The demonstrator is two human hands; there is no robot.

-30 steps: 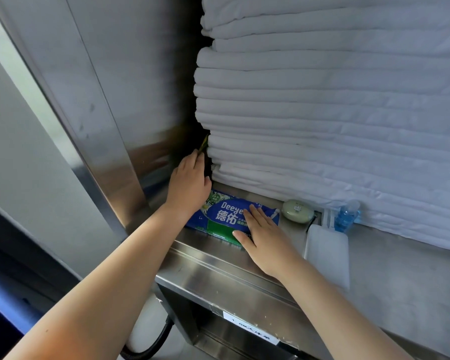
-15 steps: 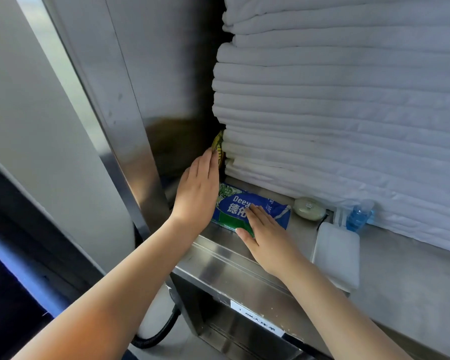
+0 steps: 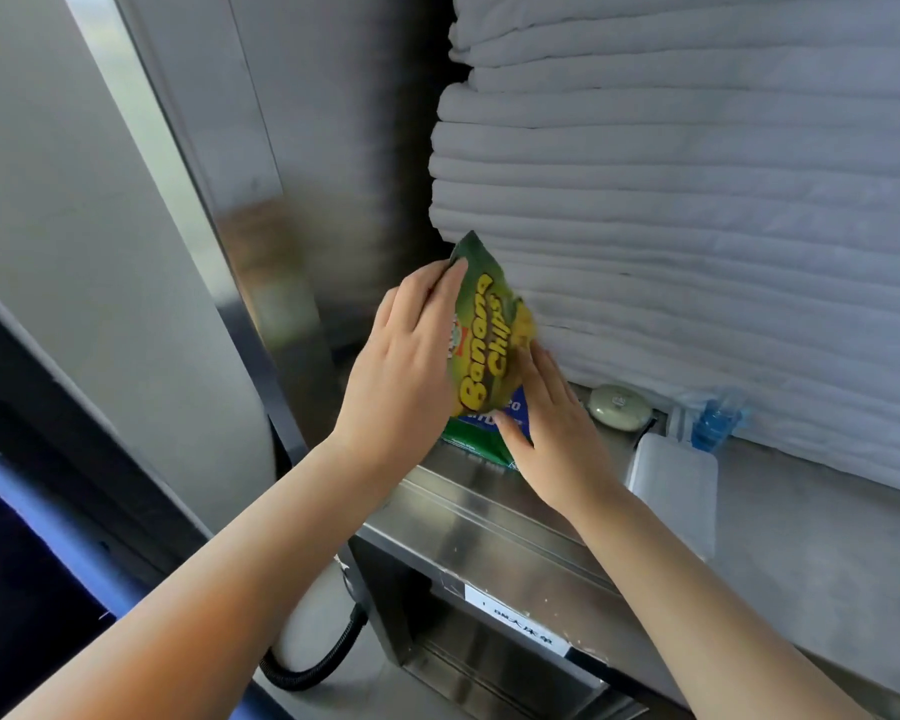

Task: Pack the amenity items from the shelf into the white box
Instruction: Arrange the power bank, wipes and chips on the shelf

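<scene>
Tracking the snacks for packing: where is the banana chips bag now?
Head view, centre: the left hand grips the banana chips bag above the blue-and-green packet, beside the folded linens.

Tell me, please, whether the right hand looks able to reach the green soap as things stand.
Probably yes. The right hand lies flat on the blue packet, holding nothing; the green soap sits just right of it on the shelf, nothing between them. The left hand holds the banana chips bag.

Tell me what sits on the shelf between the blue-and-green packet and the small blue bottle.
In the head view, a pale green oval item sits between the packet and the bottle.
</scene>
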